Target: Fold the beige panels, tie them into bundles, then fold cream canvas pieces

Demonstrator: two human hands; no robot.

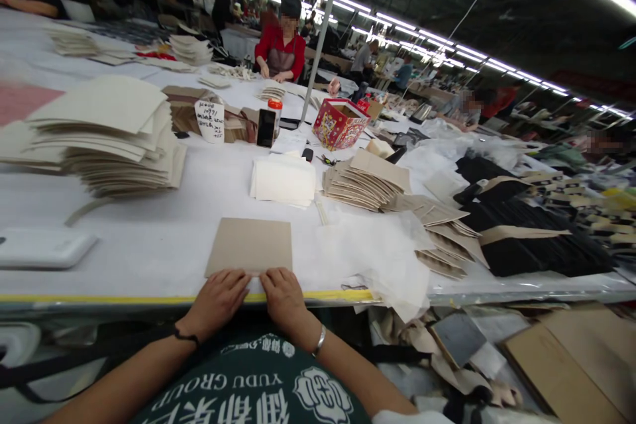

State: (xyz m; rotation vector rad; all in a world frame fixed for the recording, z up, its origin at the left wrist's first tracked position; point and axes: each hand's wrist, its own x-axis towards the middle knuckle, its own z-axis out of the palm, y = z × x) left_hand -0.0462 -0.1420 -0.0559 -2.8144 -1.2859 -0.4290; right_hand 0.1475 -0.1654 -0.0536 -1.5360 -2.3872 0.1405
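The left hand (226,288) and right hand (282,288) rest side by side, fingers over the near edge of a tan board (252,245), seemingly to steady it; thumbs hidden, I cannot tell whether they pinch. The board lies flat near the table's (154,238) near edge. Beyond are white sheets (283,180); a tan stack (365,179) right and pale stack (119,139) left stand aside, presumably leaving working room.

On the green garment (248,371) we read "YUDU GROUP" in white capitals, upside down to us, with white Chinese characters beside it. On the white card (209,122) we make out handwritten "10991"; its other lines, partly Chinese, we cannot read with certainty.
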